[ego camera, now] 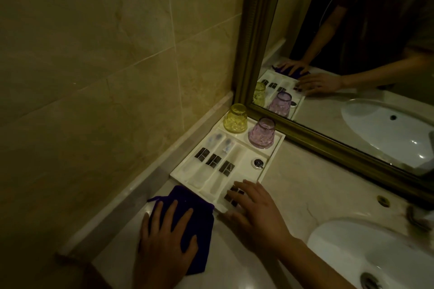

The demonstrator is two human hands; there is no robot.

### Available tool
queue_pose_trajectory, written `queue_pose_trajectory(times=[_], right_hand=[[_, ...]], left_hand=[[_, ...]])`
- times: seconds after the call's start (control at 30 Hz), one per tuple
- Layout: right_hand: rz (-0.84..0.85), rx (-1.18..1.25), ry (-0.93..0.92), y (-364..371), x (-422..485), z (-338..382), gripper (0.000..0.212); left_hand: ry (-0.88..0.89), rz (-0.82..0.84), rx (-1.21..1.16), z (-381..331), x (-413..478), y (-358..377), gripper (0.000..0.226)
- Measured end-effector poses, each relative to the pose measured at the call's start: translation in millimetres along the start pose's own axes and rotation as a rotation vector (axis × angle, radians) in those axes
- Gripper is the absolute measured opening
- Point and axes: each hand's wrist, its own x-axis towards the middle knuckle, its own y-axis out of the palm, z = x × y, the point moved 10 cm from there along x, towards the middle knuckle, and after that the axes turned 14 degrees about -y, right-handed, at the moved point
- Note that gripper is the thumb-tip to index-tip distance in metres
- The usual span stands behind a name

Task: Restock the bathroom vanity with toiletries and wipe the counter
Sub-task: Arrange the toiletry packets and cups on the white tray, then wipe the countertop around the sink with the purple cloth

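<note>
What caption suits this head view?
Left hand presses blue cloth on counter; right hand touches white toiletry tray beside sink.

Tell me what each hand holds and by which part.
Nothing is gripped. The left hand presses flat on the blue cloth; the right hand rests, fingers spread, on the white tray at its near end.

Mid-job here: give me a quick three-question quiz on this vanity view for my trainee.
1. True or false: the left hand lies flat on the blue cloth.
2. The yellow cup and pink cup on the tray stand: A upright, B upside down, C on their sides?
3. Which hand touches the tray?
Key: 1 true; 2 B; 3 the right hand.
</note>
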Motion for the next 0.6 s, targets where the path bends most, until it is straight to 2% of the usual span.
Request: queue_pose_trajectory(times=[0.1, 0.2, 0.27, 0.37, 0.5, 0.57, 0.6], right_hand=[[-0.202, 0.07, 0.039, -12, -7, 20, 0.05], [-0.236, 0.078, 0.054, 2, -18, 49, 0.029], [-0.212, 0.119, 0.032, 16, -23, 68, 0.03], [-0.167, 0.172, -0.038, 33, -19, 95, 0.04], [0.13, 0.198, -0.003, 78, -2, 113, 0.088], [0.174, 0.119, 0.029, 89, 4, 112, 0.105], [0.158, 0.081, 0.05, 91, 6, 110, 0.107]], left_hand=[[0.004, -0.038, -0.097, -3, -3, -8, 0.065], [-0.295, 0.021, -0.314, 20, 6, -16, 0.081], [-0.439, 0.057, -0.401, 34, 12, -21, 0.089], [-0.459, 0.156, -0.398, 40, 22, -19, 0.09], [-0.458, 0.267, -0.587, 36, 25, -21, 0.027], [-0.497, 0.308, -0.723, 37, 24, -18, 0.017], [-0.516, 0.327, -0.789, 37, 22, -16, 0.012]])
